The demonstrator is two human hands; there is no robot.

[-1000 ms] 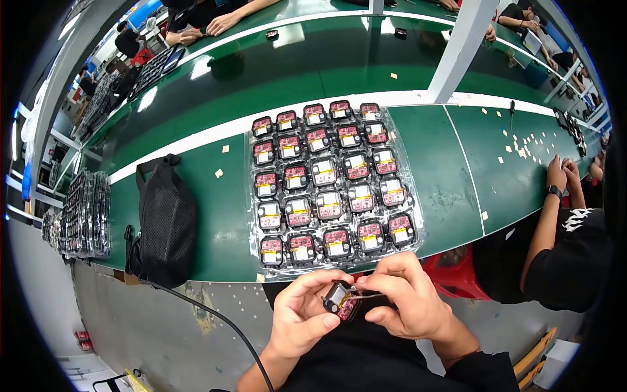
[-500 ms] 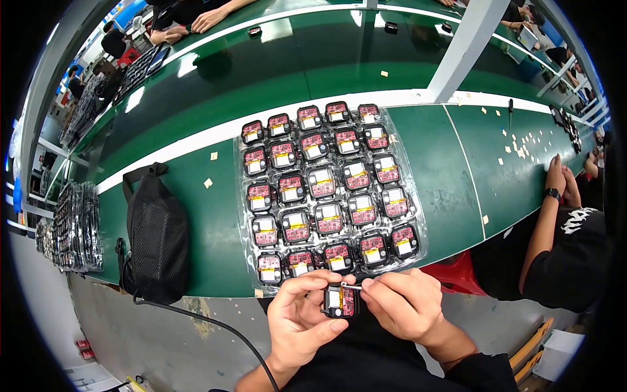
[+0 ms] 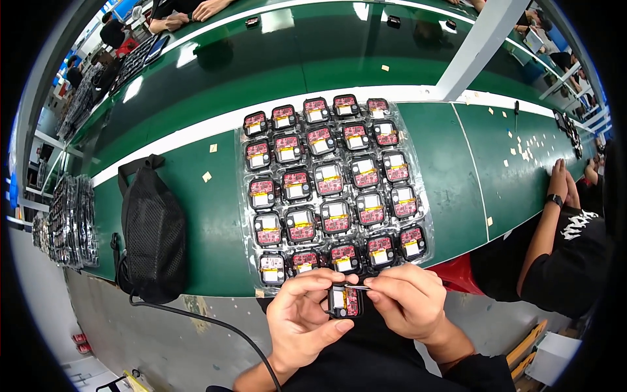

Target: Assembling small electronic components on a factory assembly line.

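Note:
My left hand grips a small black square device housing by its edges, open side up. Inside it show a red circuit board, a white block and a strip of yellow tape. Thumb and fingers of my right hand pinch a thin silver tool; its exact kind is hard to make out. The tool's tip lies at the housing's upper edge, by my left fingertips. Just beyond both hands, a clear plastic tray carries rows of similar open housings, each with a red board and mostly a white block.
A black mesh bag lies left of the tray, with a black cable running past my left forearm. Stacked trays stand far left. A grey post rises behind. At right, a co-worker's arm rests near scattered beige pieces.
The view has shifted slightly, so the tray sits a little farther right. Both hands keep their hold, and the silver tool now lies flatter across the housing's upper edge.

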